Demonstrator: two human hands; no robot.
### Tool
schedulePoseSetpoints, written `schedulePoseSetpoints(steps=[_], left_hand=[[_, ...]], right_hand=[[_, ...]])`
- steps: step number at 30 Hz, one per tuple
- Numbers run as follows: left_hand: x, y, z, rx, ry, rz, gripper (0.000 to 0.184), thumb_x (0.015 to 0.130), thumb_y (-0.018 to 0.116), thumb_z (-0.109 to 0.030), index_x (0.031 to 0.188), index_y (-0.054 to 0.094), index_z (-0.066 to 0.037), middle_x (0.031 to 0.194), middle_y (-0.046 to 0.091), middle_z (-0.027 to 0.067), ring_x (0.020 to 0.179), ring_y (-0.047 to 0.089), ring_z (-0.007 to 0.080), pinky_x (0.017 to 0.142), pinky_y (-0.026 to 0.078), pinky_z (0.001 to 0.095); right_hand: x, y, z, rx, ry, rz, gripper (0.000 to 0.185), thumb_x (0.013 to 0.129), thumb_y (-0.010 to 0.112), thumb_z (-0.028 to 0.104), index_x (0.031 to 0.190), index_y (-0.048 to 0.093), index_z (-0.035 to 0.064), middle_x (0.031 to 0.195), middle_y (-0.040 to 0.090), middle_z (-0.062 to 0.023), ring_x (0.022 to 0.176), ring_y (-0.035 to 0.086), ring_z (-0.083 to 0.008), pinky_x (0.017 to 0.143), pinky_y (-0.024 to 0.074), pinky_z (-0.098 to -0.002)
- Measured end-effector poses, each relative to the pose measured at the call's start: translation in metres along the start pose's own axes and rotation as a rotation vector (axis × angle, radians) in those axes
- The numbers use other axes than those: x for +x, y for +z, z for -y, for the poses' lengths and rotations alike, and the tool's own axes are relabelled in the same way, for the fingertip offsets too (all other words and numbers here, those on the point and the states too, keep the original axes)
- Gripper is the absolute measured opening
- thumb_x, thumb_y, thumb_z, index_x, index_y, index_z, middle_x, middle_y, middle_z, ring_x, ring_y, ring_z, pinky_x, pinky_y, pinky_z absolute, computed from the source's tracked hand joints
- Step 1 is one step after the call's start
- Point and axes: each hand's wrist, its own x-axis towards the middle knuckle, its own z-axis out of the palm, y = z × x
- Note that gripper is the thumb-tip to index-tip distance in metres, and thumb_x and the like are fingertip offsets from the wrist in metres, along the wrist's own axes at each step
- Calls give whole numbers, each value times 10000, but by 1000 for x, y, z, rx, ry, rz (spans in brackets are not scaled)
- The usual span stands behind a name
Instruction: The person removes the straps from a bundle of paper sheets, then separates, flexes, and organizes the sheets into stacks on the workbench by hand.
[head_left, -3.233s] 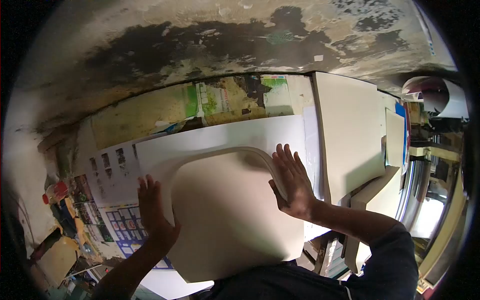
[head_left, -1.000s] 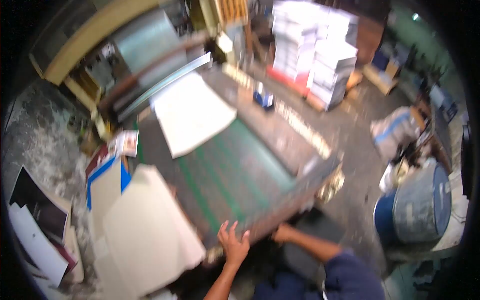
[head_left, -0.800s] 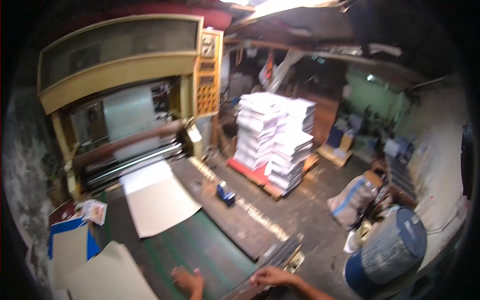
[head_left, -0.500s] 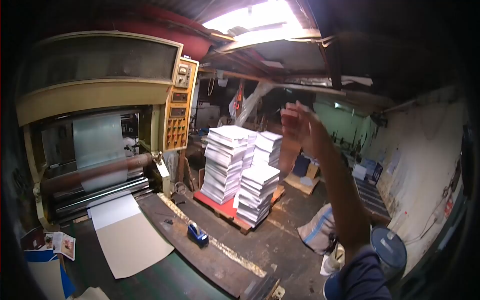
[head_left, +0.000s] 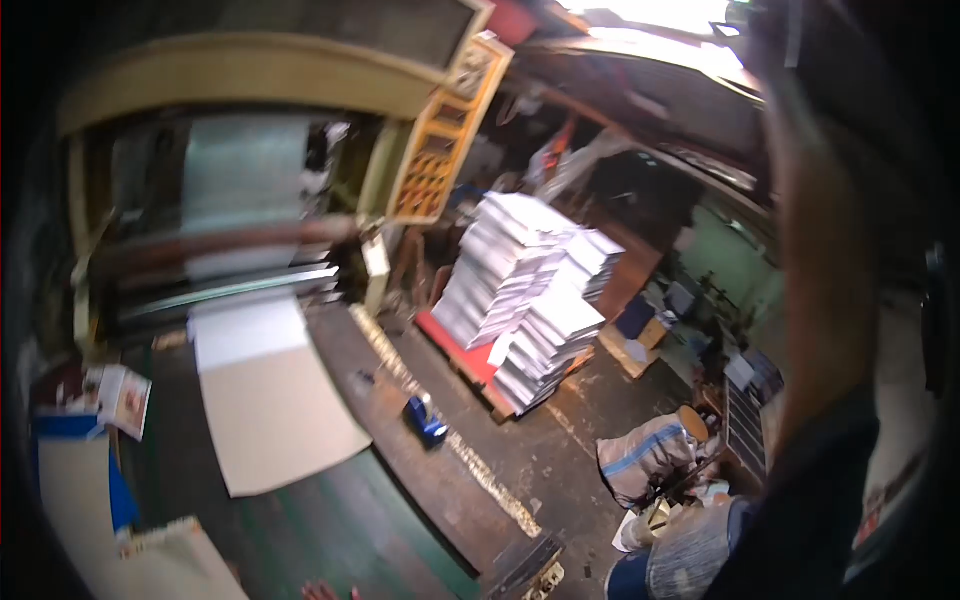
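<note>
Hands (head_left: 322, 593) indistinct, left cropped below, right forearm (head_left: 822, 230) blurred

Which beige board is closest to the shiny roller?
The beige board in the middle, with white at its far end. The other beige boards lie at the picture's left, farther from the shiny roller.

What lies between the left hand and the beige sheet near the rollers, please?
The head view shows only bare, dark green table between the left hand and the beige sheet.
</note>
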Motion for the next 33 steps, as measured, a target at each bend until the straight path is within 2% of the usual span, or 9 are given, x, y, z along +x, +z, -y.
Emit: schedulePoseSetpoints(steps=[1, 4, 7, 9, 12, 21, 24, 30, 33], left_hand=[[1, -3, -2, -130, -19, 12, 720, 933, 510, -457, 1459, 306, -10, 1575, 116, 216, 1471, 42, 366, 1177, 58, 515], [10, 15, 8, -86, -45, 120, 758, 952, 408, -520, 1496, 234, -21, 1591, 61, 198, 1476, -8, 357, 1179, -13, 515], [21, 69, 34, 12, 36, -150, 836, 895, 481, -563, 1499, 255, -31, 1591, 104, 193, 1476, 25, 361, 1179, 15, 525], [23, 61, 31, 16, 36, -44, 809, 945, 308, -603, 1531, 167, -63, 1605, 17, 170, 1478, -40, 354, 1174, -53, 524], [22, 48, 27, -18, 12, 4, 774, 956, 321, -568, 1534, 165, -78, 1607, -4, 163, 1480, -52, 338, 1175, -54, 512], [23, 58, 36, -151, 77, -224, 768, 882, 517, -546, 1449, 362, -51, 1552, 230, 180, 1461, 108, 366, 1173, 62, 537], [22, 72, 42, -109, 63, -254, 769, 927, 400, -595, 1489, 294, -82, 1573, 184, 170, 1470, 82, 340, 1178, 52, 508], [18, 86, 52, -179, 79, -315, 760, 923, 428, -587, 1478, 332, -77, 1573, 196, 173, 1474, 88, 344, 1176, 63, 523], [7, 82, 61, -217, 29, -308, 736, 916, 471, -554, 1447, 380, -53, 1558, 225, 194, 1464, 121, 366, 1174, 85, 525]], right_hand=[[-18, 0, 0, 2, 17, 29, 566, 906, 605, 482, 1204, 541, 5, 1069, 591, -154, 969, 586, -308, 847, 486, -432], [-80, -6, 8, 3, 67, 99, 561, 905, 602, 484, 1185, 547, 1, 1058, 596, -155, 963, 587, -311, 843, 486, -433], [-145, -19, 20, 1, 91, 157, 557, 905, 599, 486, 1166, 553, -4, 1047, 601, -157, 956, 587, -313, 839, 486, -433], [-187, -25, 33, 4, 97, 196, 554, 905, 597, 487, 1154, 557, -7, 1039, 604, -158, 951, 588, -315, 836, 486, -433], [-242, -35, 51, 2, 91, 258, 552, 904, 594, 489, 1135, 564, -11, 1028, 608, -159, 944, 589, -317, 832, 486, -434], [-378, -24, 91, 131, -77, 538, 548, 903, 585, 495, 1079, 582, -25, 994, 622, -163, 924, 591, -325, 820, 486, -435], [-398, 0, 99, 271, -191, 642, 549, 903, 582, 497, 1060, 589, -29, 983, 626, -165, 917, 592, -327, 816, 486, -435], [-436, 28, 128, 720, -382, 799, 552, 902, 576, 500, 1022, 601, -38, 960, 636, -167, 903, 593, -332, 808, 486, -436], [-499, 52, 144, 1227, -213, 991, 555, 902, 573, 502, 1003, 608, -43, 949, 640, -169, 897, 594, -335, 804, 486, -437]])
